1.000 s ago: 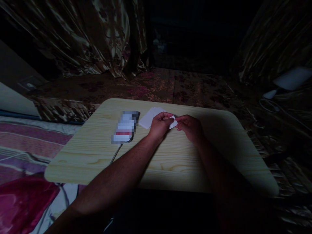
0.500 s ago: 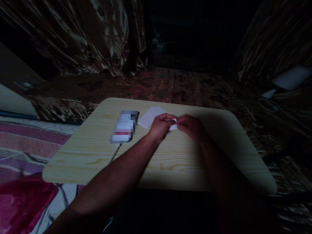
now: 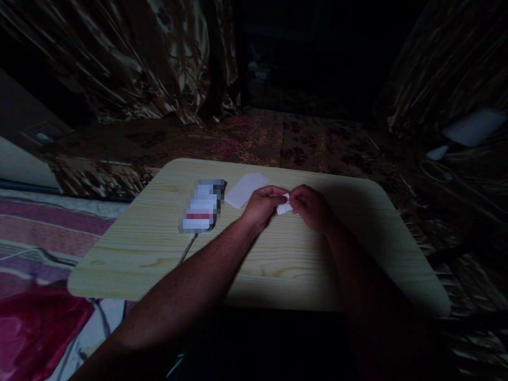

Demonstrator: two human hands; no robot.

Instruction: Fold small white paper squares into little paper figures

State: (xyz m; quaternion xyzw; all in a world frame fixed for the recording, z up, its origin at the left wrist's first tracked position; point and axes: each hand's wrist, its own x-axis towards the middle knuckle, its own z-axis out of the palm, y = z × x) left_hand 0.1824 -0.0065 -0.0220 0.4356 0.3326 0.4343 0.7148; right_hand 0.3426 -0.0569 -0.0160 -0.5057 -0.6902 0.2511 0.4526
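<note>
Over the middle of the wood-grain table point(image 3: 246, 254), my left hand point(image 3: 264, 206) pinches a small piece of white paper point(image 3: 283, 205) between thumb and fingers. Crease lines run across the paper. At its right edge is my right hand point(image 3: 311, 206), fingers curled together and closed on the paper's edge; the exact contact is partly hidden. Just behind and left of my left hand lies a small stack of white paper sheets point(image 3: 246, 189), slightly fanned at the far end.
A phone-like device point(image 3: 202, 206), its screen blurred out, lies left of the paper stack with a cable point(image 3: 187, 250) running toward me. Beyond the table are a patterned cloth and curtains point(image 3: 178, 63). A white lamp point(image 3: 474, 127) stands at the right; pink fabric point(image 3: 35, 328) lies at lower left.
My right hand has shifted slightly right and its fingers are more curled. A little more of the small paper shows between the hands. My left hand stays nearly in place.
</note>
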